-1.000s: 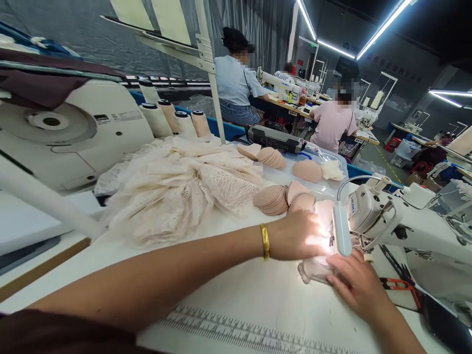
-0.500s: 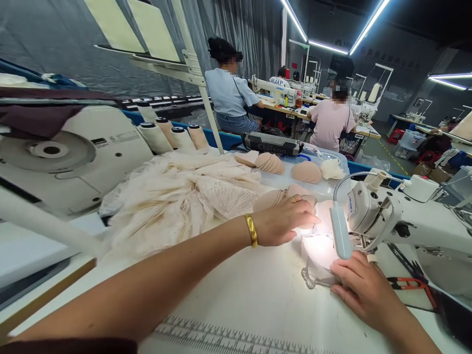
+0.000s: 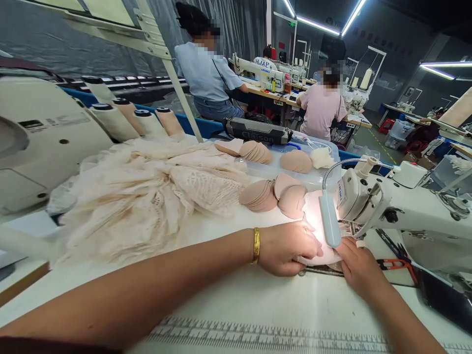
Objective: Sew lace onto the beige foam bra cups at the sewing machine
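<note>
Head camera: a cut-off machine (image 3: 40, 135) at the left edge, then a lace heap (image 3: 147, 196), a case (image 3: 258, 131) reading "Claison", a clear tray (image 3: 275, 170) holding beige pads (image 3: 296, 161). The left hand (image 3: 289, 248) pinches pale fabric (image 3: 327, 255) partly hidden by a lamp (image 3: 329, 219); the right hand (image 3: 363, 265) touches it, grip unclear, beside a "JUKI" sewing machine (image 3: 405, 201).

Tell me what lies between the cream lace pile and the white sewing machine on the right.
The head view shows, from the lace pile rightward: a fanned stack of beige pads, more pads, then pale fabric lit by the lamp.
</note>
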Action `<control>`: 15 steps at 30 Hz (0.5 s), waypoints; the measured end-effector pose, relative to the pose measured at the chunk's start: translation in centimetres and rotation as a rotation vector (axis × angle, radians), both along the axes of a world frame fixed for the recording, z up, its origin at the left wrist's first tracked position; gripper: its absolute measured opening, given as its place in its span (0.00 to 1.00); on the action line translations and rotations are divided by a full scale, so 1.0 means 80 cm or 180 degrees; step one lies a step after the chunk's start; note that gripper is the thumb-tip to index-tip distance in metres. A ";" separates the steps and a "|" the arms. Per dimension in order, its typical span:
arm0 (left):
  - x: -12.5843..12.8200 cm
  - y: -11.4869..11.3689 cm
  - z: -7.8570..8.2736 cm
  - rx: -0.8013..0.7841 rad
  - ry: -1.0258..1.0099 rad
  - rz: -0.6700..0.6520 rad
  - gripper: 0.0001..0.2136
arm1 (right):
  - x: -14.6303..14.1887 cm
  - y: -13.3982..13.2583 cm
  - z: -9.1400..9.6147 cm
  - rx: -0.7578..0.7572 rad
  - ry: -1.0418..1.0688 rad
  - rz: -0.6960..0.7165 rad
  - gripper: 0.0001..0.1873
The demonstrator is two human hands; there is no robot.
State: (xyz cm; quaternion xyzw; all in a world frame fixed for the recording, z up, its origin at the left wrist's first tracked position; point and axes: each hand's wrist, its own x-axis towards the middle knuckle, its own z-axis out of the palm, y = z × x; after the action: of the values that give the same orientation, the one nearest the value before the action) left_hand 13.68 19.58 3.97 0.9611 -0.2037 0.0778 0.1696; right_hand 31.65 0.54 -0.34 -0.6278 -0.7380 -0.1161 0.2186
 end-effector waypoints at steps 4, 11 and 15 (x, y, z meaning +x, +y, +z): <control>0.001 -0.004 -0.003 0.0247 -0.0080 0.0118 0.11 | 0.004 -0.001 -0.001 0.0014 -0.0091 0.0004 0.20; 0.005 -0.003 -0.010 0.0274 -0.0132 0.0158 0.08 | 0.021 0.000 -0.009 -0.0165 -0.0202 -0.0143 0.29; 0.009 0.008 -0.014 0.0358 -0.0232 0.0330 0.17 | 0.025 0.000 -0.009 0.0023 -0.0363 -0.0351 0.31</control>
State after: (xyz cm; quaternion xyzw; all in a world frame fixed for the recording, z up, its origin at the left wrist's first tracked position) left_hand 14.44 20.19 2.89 0.9749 -0.1639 0.1099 0.1036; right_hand 33.66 0.53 -1.09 -0.6591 -0.7131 -0.1661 0.1718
